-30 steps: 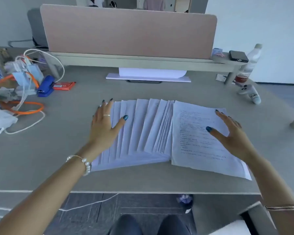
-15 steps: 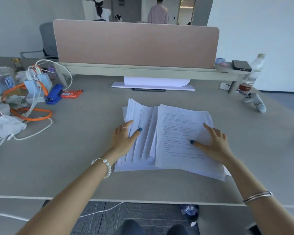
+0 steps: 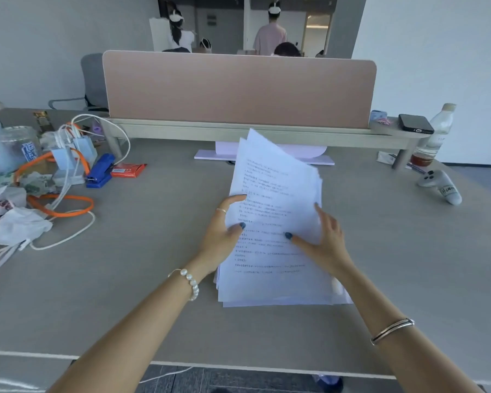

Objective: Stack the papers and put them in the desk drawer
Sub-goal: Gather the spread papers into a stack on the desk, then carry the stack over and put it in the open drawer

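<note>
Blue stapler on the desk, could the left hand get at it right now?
Probably not at once: the left hand is gripping the papers together with the right hand. The desk between it and the blue stapler is bare, though.

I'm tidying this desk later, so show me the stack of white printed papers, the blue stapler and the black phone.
stack of white printed papers (image 3: 270,282): head view, lower part of the top sheet.
blue stapler (image 3: 101,171): head view, middle of its top arm.
black phone (image 3: 415,123): head view, centre of its upper face.

Papers (image 3: 278,211) white with black print. Desk (image 3: 142,273) grey, divider panel (image 3: 238,89) dusty pink. Stapler (image 3: 101,170) blue, cable (image 3: 60,207) orange.
</note>
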